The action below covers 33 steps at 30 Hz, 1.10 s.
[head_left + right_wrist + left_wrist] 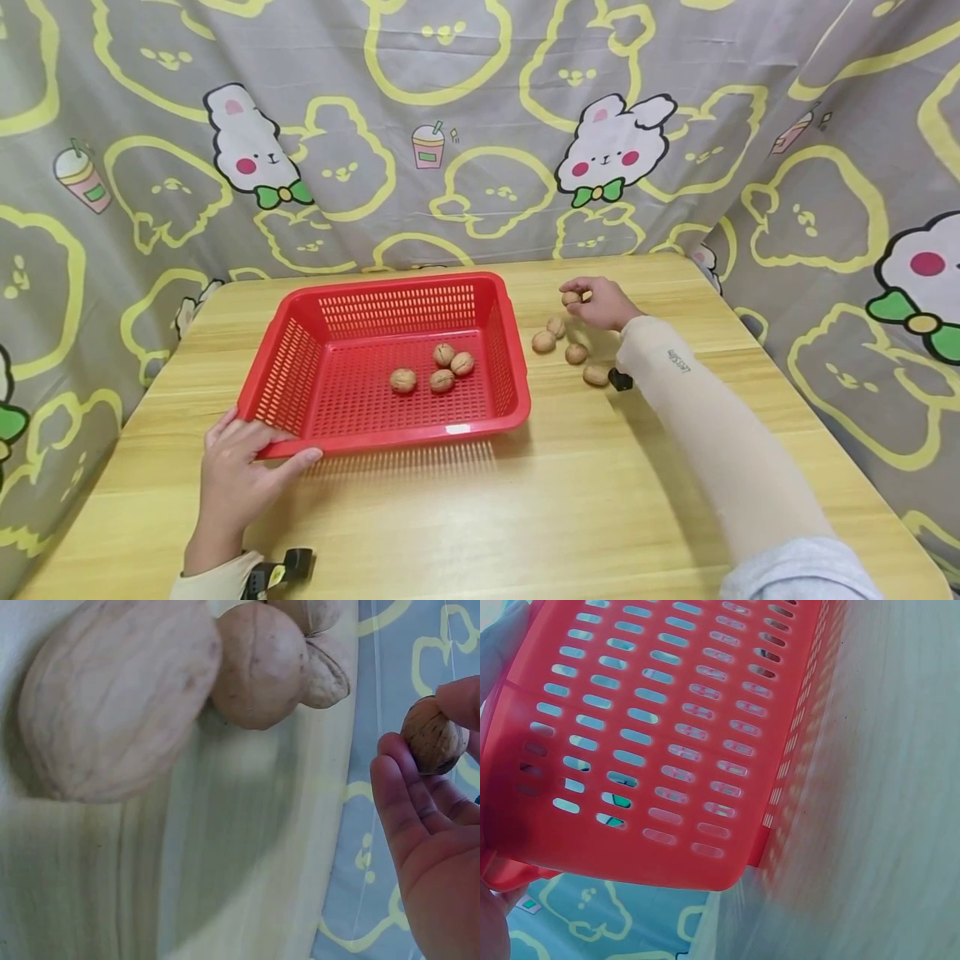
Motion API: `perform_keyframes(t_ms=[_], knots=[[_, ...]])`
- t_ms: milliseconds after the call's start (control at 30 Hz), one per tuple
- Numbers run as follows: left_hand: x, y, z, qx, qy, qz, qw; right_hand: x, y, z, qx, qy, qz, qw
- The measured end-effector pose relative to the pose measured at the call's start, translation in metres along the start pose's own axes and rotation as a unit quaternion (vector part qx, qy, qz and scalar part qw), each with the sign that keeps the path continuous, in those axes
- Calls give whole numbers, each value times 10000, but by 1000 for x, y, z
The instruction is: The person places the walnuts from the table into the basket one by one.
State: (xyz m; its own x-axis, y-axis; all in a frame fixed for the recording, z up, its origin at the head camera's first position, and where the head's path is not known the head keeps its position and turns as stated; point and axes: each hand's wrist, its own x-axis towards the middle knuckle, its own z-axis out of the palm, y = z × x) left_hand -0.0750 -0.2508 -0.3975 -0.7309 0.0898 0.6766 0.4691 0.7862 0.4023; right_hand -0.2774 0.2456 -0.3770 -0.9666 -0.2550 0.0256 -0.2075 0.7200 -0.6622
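A red plastic basket [390, 442] with slotted walls stands on the wooden table, and several walnuts [402, 381] lie on its floor toward the right. My left hand [238, 471] grips the near left corner of its rim, thumb along the front edge. In the left wrist view the basket's slotted side [652, 750] fills much of the picture. Right of the basket, my right hand [602, 304] pinches a walnut [433, 736] between thumb and fingers. Several loose walnuts [576, 353] lie on the table just in front of that hand; they look large in the right wrist view.
The light wooden table [480, 525] spreads around the basket. A grey curtain [480, 108] with yellow outlines and white rabbit figures hangs behind and beside it. One loose walnut [596, 376] lies close to the black wrist camera [620, 380] on the right arm.
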Motion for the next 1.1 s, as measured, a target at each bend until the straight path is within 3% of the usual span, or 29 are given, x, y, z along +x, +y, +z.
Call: perform_keyframes(t_ms=[633,1100], knots=[[1,1,-3,62,-154,-188,9997,6,-33,-9,91,267,-319,9991],[1,-1,-2,86,-145,-168,9997,9,-63,-15,944,77,-445,9945]])
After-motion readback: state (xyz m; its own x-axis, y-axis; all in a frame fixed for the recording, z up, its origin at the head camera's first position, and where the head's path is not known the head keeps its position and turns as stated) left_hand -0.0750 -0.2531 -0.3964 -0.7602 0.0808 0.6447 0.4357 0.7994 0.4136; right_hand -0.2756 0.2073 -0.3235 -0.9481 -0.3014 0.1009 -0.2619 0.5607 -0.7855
